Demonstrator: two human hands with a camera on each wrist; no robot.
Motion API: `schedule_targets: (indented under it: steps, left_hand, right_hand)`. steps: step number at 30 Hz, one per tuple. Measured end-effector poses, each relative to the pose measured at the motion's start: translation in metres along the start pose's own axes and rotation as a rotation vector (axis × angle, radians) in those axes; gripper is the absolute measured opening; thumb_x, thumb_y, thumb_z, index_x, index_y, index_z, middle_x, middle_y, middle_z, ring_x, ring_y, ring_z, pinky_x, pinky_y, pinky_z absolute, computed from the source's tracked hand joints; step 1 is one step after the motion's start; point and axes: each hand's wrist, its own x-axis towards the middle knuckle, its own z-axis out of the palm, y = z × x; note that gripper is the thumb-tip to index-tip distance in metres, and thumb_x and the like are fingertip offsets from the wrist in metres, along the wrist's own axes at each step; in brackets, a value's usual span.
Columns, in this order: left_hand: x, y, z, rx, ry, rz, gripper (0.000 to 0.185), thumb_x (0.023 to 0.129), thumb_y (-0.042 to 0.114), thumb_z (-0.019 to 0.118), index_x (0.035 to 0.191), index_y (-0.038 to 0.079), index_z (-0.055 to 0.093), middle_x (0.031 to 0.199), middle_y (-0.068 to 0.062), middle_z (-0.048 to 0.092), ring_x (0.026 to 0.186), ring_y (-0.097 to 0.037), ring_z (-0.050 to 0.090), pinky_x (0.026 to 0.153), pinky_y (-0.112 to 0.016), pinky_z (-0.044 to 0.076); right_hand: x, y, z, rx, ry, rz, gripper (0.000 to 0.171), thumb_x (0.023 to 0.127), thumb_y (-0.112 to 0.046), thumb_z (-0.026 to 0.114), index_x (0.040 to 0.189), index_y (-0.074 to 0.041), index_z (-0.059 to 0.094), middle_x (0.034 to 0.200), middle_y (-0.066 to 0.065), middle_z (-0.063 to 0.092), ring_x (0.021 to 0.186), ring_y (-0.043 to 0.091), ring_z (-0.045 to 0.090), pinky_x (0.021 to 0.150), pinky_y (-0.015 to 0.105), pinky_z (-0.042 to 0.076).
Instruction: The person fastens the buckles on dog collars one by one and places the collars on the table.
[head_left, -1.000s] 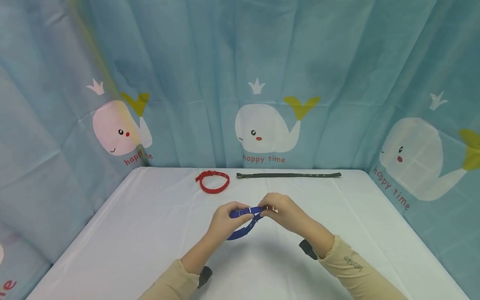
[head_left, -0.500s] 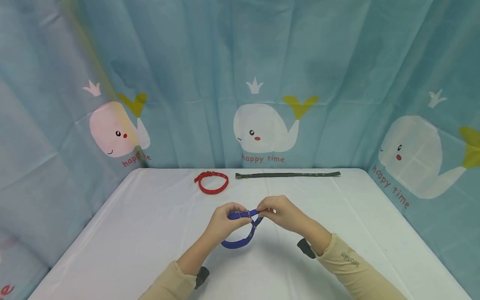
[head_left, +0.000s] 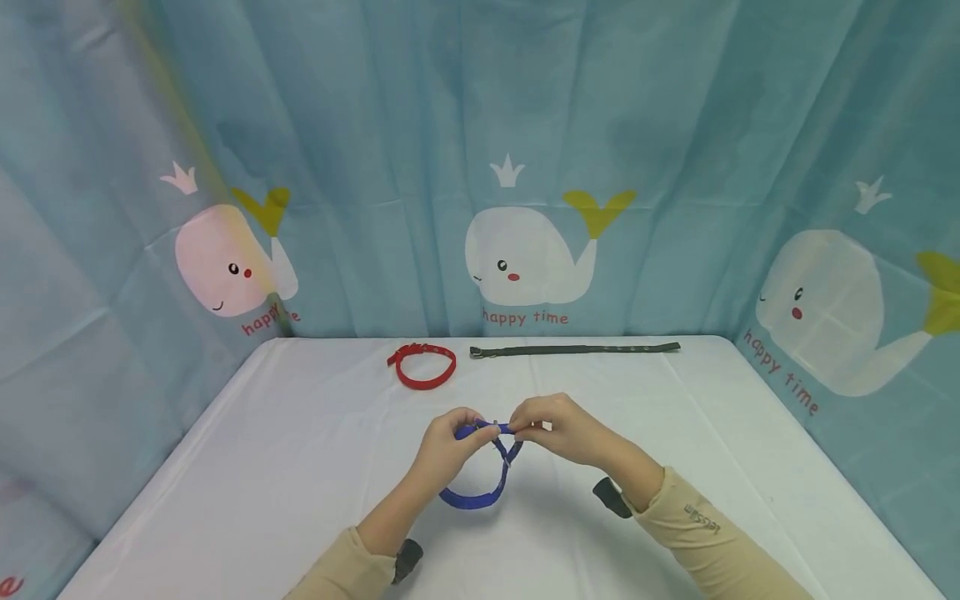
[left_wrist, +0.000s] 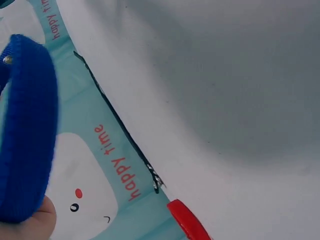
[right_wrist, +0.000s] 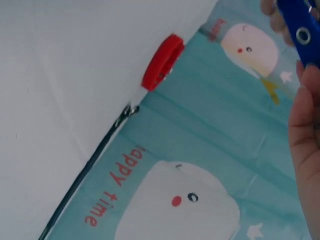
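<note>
While I'm pinching this blue collar [head_left: 480,467] above the white table [head_left: 300,467], the strap end could be slipping off the buckle if my grip is loosening. My left hand [head_left: 446,446] and right hand [head_left: 558,429] are both gripping its top, fingertips curled tight, loop dangling below.

White table [head_left: 300,433] – teal whale-print curtain [head_left: 375,125] behind

Royal blue collar [head_left: 480,492] with silver eyelets, bright red collar [head_left: 422,366], dark olive-green strap [head_left: 577,349], plain white surface [head_left: 262,467], teal curtain [head_left: 375,125] patterned with white whales, yellow tails, white crowns, red "happy time" lettering, beige sleeves [head_left: 697,542].
</note>
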Motion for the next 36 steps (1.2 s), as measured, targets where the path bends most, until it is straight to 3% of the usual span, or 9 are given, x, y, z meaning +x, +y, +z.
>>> schedule_targets:
  steps: [8,16,20,23,30,36]
  left_hand:
    - [0.000,0.007,-0.003,-0.035,0.026,0.022,0.027,0.088,0.030,0.073,0.095,0.005,0.066,0.087,-0.003,0.068,0.082,-0.019,0.059,0.082,-0.045,0.051]
    - [-0.004,0.010,-0.004,-0.003,0.066,0.022,0.025,0.088,0.027,0.073,0.096,0.004,0.066,0.088,-0.005,0.068,0.085,-0.022,0.062,0.086,-0.050,0.051]
    - [-0.005,0.012,-0.003,0.052,0.076,0.022,0.027,0.087,0.027,0.074,0.098,0.004,0.066,0.090,-0.006,0.068,0.085,-0.023,0.064,0.083,-0.047,0.054]
    - [-0.005,0.014,-0.001,0.108,0.073,0.031,0.029,0.086,0.029,0.076,0.098,0.004,0.067,0.090,-0.006,0.068,0.084,-0.023,0.065,0.079,-0.044,0.056]
    - [-0.005,0.017,0.004,0.161,0.055,0.145,0.023,0.085,0.024,0.077,0.089,0.004,0.067,0.073,-0.001,0.063,0.062,-0.012,0.052,0.057,-0.024,0.050]
    - [-0.004,0.017,0.007,0.189,0.067,0.153,0.024,0.085,0.024,0.077,0.093,0.003,0.067,0.073,-0.002,0.064,0.064,-0.013,0.053,0.061,-0.026,0.054]
  right_hand:
    - [-0.002,-0.002,0.011,0.063,0.138,0.102,0.013,0.085,0.005,0.069,0.097,0.000,0.071,0.092,0.008,0.071,0.080,0.012,0.064,0.072,0.027,0.055]
    - [-0.004,-0.002,0.008,0.093,0.093,0.191,0.015,0.091,0.003,0.063,0.103,0.001,0.072,0.102,0.011,0.071,0.093,0.019,0.065,0.075,0.028,0.052]
    - [-0.001,-0.005,0.003,0.051,0.184,0.226,0.016,0.092,0.001,0.062,0.105,0.001,0.071,0.101,0.011,0.069,0.089,0.017,0.062,0.074,0.028,0.051]
    - [0.006,-0.013,0.002,0.015,0.233,0.224,0.016,0.090,-0.002,0.065,0.106,-0.001,0.071,0.097,0.008,0.065,0.089,0.021,0.056,0.074,0.032,0.048]
    - [0.025,-0.025,0.006,-0.098,0.183,0.106,0.021,0.081,-0.008,0.077,0.101,-0.003,0.074,0.089,-0.003,0.053,0.091,0.016,0.045,0.074,0.031,0.042]
    - [0.028,-0.030,0.002,-0.140,0.122,0.056,0.015,0.080,-0.007,0.078,0.094,-0.004,0.075,0.090,-0.002,0.053,0.090,0.017,0.045,0.075,0.031,0.042]
